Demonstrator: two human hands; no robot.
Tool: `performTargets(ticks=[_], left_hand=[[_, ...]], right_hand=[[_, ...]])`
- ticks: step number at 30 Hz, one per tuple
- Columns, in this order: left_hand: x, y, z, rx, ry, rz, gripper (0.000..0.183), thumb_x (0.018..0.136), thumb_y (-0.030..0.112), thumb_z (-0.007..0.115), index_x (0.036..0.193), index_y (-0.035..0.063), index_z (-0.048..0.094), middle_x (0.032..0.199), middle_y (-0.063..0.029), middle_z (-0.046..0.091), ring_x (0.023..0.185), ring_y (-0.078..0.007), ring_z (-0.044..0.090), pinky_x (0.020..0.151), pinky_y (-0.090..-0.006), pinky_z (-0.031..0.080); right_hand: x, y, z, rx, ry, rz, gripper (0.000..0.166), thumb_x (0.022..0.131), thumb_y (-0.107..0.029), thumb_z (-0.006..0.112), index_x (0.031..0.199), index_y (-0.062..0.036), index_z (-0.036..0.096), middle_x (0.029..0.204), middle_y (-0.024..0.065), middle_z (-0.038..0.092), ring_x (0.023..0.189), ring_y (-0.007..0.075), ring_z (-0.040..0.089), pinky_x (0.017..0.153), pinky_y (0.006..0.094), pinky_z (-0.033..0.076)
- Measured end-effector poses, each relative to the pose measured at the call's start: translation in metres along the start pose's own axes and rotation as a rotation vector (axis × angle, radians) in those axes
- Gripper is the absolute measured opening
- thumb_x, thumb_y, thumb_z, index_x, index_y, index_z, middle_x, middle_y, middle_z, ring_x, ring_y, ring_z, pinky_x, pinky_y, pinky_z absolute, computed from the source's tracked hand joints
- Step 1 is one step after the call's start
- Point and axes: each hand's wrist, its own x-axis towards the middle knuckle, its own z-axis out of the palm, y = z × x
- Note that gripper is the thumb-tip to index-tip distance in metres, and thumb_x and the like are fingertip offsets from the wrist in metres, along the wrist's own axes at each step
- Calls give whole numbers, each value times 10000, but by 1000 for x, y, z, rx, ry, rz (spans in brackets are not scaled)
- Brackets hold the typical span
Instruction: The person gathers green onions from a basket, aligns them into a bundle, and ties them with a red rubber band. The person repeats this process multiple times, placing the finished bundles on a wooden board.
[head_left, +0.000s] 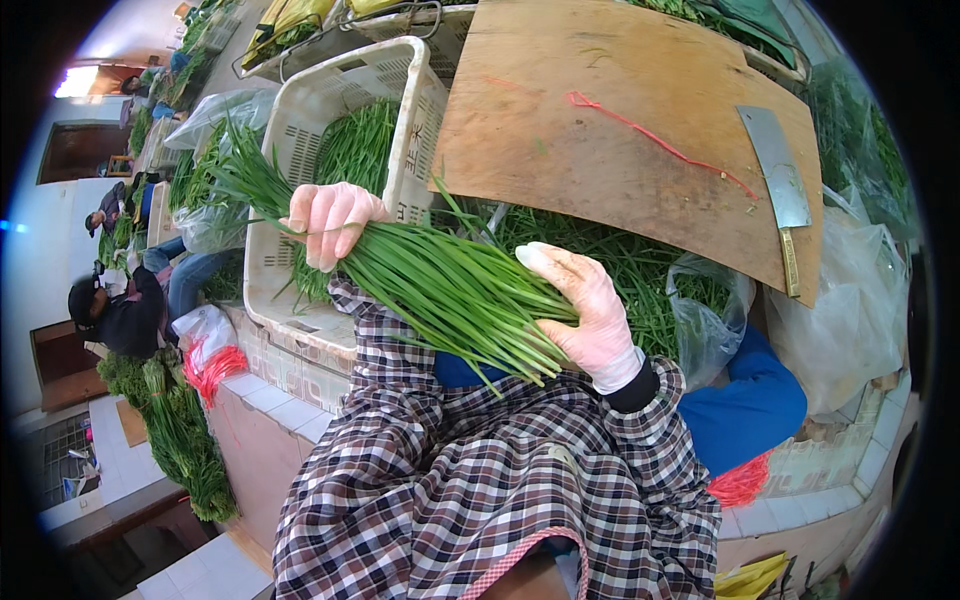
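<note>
A long bunch of garlic chives (450, 274) lies slantwise across my lap, leafy ends up to the left and pale stem ends down to the right. My left hand (334, 223), in a thin pale glove, is closed around the leafy part. At the stem ends my right hand (589, 311), gloved too, cups the bunch between thumb and fingers. Behind my left hand stands a white plastic crate (262, 255) with more chives (360, 146) inside. Loose greens (630, 270) lie beyond my right hand, partly under the board's edge.
A wooden board (555, 150) carries a cleaver (776, 169) and a red tie string (652, 139). Clear plastic bags (840, 300) stand at the right. Red ties (217, 367) hang at the left ledge, near bundled greens (165, 405). Other people (124, 307) sit farther left.
</note>
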Motion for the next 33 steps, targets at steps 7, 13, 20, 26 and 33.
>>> performTargets(ticks=[7,13,20,26,33], left_hand=[[5,9,4,4,-26,-36,217,994,195,458,963,-12,517,649,-51,666,554,-125,651,654,-280,577],[7,3,10,-103,-42,-44,223,973,195,474,946,-19,531,668,-98,666,579,-166,661,652,-301,582],[3,0,11,-77,54,58,214,979,173,462,959,-28,532,632,-66,662,560,-129,651,651,-260,568],[2,-3,11,-35,117,43,211,991,176,474,964,-20,550,629,-32,659,548,-100,633,648,-235,545],[2,-3,11,58,174,-18,196,986,162,481,991,-17,562,696,-28,662,630,-122,647,747,-261,525]], right_hand=[[-3,-9,11,361,-96,323,869,639,-5,774,1421,-192,445,1205,112,622,1082,230,603,936,322,496],[-1,14,-7,721,-45,457,375,862,57,584,1228,-15,615,1113,95,680,1000,138,635,912,267,491],[-7,22,4,969,106,485,391,857,69,597,1244,18,575,1181,106,648,1050,161,622,942,289,487],[-33,35,3,1215,-194,590,679,823,-193,742,1381,29,426,1303,126,552,1192,201,520,1040,328,386],[-50,45,22,1500,-230,717,494,900,-149,626,1330,35,466,1285,147,562,1116,235,577,894,307,486]])
